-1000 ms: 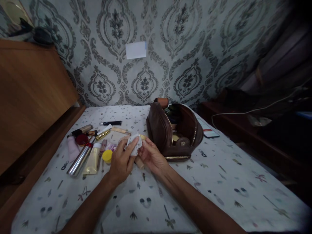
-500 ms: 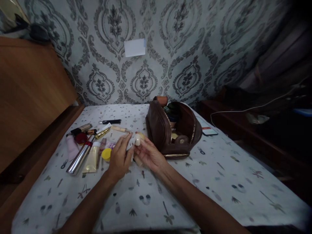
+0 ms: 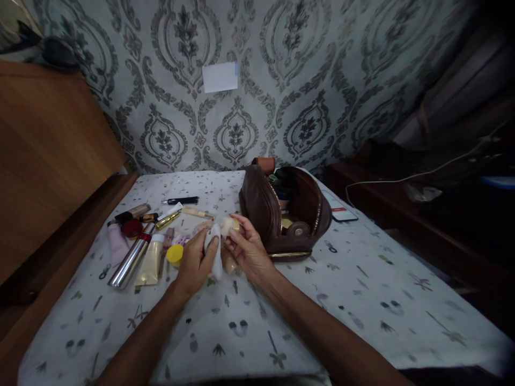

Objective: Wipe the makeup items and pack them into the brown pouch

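Observation:
My left hand (image 3: 193,264) is closed on a folded white cloth (image 3: 216,260) that hangs below the thumb. Close beside it, my right hand (image 3: 252,251) pinches a small rounded cream-coloured container (image 3: 228,226) with a yellowish-gold end. Cloth and container are side by side; whether they touch I cannot tell. Beneath the hands lies a beige item (image 3: 230,265), partly covered. Left of my left hand are a yellow-lidded pot (image 3: 174,255), a cream squeeze tube (image 3: 149,264) with a white cap and a silver tube (image 3: 127,264) with a red band.
An unzipped brown leather bag (image 3: 257,214) with things inside stands right of the hands. Behind it rests a phone (image 3: 344,215). More cosmetics lie left: a pink tube (image 3: 117,244), a dark red pot (image 3: 132,229), a gold tube (image 3: 169,219). A black pen (image 3: 182,200) lies farther back.
My hands have drawn slightly apart, and the cloth has come off the container and hangs lower in my left hand. More of the container shows in my right fingers.

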Tool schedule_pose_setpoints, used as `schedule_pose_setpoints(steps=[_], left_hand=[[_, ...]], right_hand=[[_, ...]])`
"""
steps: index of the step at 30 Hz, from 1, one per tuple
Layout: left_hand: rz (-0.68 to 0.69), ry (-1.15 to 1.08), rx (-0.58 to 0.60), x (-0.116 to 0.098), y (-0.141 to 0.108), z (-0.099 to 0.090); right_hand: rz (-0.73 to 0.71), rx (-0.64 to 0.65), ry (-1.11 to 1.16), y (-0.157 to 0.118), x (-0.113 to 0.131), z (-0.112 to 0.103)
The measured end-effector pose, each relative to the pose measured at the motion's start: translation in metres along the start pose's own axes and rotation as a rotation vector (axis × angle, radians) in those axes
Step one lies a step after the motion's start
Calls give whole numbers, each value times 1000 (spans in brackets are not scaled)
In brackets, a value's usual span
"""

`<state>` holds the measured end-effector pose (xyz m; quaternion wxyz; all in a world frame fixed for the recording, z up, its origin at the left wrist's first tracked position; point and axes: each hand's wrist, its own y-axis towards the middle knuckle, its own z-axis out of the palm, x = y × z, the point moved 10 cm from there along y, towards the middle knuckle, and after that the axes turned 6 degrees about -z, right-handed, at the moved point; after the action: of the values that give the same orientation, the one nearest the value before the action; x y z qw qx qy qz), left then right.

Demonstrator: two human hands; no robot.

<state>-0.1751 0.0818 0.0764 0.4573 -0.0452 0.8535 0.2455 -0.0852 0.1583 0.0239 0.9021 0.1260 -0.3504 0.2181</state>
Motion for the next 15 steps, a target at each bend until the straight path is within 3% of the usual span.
schedule_pose_setpoints(steps=[8, 15], left_hand=[[-117, -134, 29, 16, -3, 5], [-270, -322, -57, 25, -2, -3]], right_hand=[[-278, -9, -341, -1, 27, -1], [-440, 48, -538, -9, 40, 7]])
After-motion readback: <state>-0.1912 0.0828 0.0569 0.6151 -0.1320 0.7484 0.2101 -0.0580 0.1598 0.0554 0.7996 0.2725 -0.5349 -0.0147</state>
